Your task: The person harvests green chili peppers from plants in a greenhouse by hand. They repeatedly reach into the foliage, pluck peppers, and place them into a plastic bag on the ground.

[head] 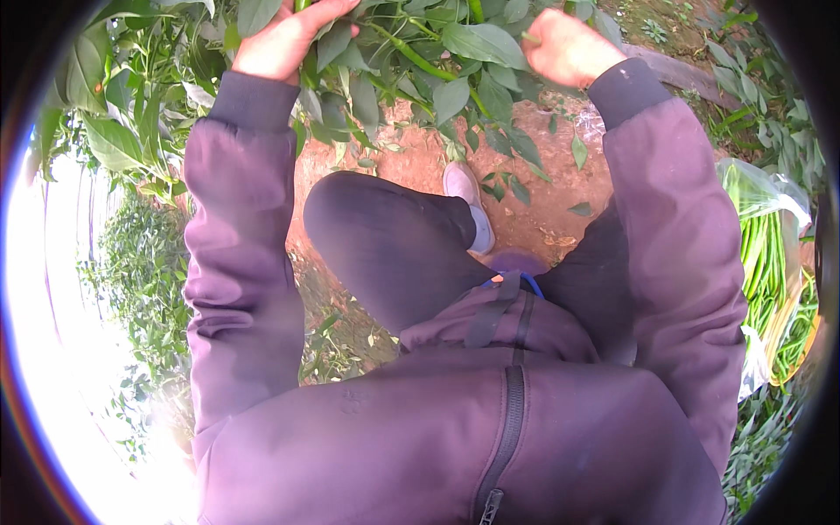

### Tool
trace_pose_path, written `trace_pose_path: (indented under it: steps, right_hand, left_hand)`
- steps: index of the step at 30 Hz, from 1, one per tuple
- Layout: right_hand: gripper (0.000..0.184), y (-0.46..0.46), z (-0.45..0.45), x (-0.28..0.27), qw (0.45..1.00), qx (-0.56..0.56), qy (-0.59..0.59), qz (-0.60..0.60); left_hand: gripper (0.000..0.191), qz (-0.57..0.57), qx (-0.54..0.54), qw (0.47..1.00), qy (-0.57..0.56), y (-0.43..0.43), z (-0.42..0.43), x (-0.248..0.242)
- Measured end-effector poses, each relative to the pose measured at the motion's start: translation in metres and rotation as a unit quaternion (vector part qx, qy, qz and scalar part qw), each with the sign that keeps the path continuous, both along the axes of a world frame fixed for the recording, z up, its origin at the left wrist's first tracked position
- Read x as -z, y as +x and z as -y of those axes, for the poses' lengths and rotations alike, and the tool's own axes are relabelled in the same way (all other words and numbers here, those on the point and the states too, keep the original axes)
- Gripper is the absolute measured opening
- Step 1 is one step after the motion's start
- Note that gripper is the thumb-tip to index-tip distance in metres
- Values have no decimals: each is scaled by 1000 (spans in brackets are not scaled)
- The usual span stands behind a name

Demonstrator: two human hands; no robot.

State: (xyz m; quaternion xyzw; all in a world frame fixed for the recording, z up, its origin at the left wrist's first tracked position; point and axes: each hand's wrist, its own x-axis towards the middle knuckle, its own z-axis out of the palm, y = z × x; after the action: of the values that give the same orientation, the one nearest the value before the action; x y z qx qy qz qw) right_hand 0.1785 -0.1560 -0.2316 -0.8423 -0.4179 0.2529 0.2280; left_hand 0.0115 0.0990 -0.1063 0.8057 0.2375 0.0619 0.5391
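Observation:
At the top left, my left hand reaches into a leafy pepper plant, thumb and fingers spread around its foliage; part of a green stem or pepper shows by the fingers. Over at the upper right, my right hand is closed, with a short green stem end poking out between its fingers; the rest of what it holds is hidden. Long green chili peppers hang among the leaves between both hands.
On the right, long green peppers fill a clear plastic bag, and more lie in a yellow-rimmed container beside it. Reddish soil with fallen leaves lies below the plant, around a shoe. Other plants stand at both sides.

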Motion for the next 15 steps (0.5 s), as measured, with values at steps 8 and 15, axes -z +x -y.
trace_pose_path:
  steps: [8,15]
  right_hand:
    - [26,-42,-39,15,970,65,231,-35]
    - [41,-35,-58,7,900,-71,399,-159]
  left_hand:
    - [14,45,-5,998,-51,-3,23,6]
    - [16,24,1,998,-57,-16,30,6]
